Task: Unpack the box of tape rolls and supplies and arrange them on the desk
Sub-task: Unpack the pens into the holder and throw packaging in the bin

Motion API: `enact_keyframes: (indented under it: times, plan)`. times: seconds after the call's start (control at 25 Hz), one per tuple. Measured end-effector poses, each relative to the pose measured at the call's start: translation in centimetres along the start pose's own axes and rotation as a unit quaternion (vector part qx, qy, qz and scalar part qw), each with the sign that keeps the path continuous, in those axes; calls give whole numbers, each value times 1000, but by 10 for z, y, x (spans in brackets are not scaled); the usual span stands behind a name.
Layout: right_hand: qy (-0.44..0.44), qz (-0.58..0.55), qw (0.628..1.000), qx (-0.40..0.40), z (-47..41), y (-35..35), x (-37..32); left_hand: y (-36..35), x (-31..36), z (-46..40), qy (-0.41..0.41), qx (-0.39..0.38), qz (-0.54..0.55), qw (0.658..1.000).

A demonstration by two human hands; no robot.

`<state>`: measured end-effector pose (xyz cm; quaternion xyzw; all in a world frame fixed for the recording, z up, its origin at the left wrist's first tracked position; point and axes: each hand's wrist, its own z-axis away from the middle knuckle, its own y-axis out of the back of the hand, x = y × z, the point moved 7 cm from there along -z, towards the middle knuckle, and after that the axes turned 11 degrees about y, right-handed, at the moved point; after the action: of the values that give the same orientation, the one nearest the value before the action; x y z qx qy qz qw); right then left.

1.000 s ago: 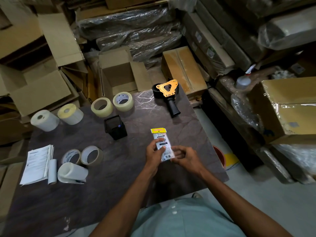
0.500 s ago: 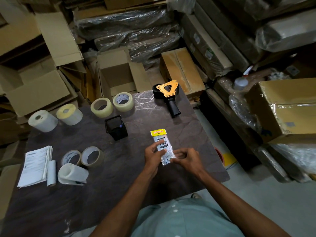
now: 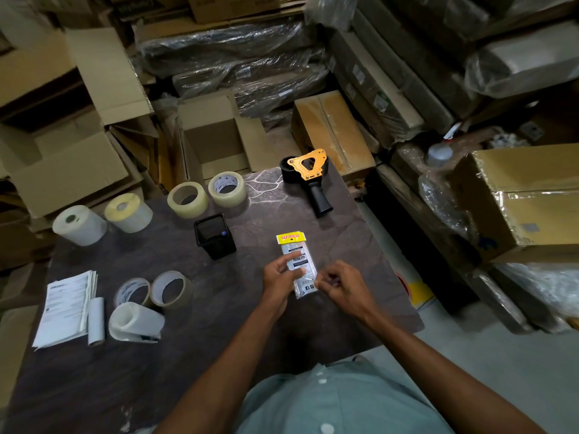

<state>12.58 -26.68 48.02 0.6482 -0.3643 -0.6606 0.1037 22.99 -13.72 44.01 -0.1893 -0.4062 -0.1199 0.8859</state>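
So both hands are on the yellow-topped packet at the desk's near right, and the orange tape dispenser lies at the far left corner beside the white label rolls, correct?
Not quite. The head view shows the orange tape dispenser at the desk's far right corner, well away from the white label rolls at the far left. The rest holds: the left hand and right hand both hold the yellow-topped packet.

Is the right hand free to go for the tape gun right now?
Probably not yet: the right hand pinches the packet, shared with the left hand. The path to the tape gun looks unobstructed.
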Motion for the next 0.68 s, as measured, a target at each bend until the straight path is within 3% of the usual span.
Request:
enact_keyframes:
  times: [0.16,0.48,0.68]
  plan:
    - [138,57,989,-21,4,1,-25,3,3,-3,17,17,26,999]
    - [157,10,987,-23,21,2,-24,10,2,-1,37,37,51,997]
    - [182,67,979,-63,26,-7,-24,9,-2,0,37,47,79,995]
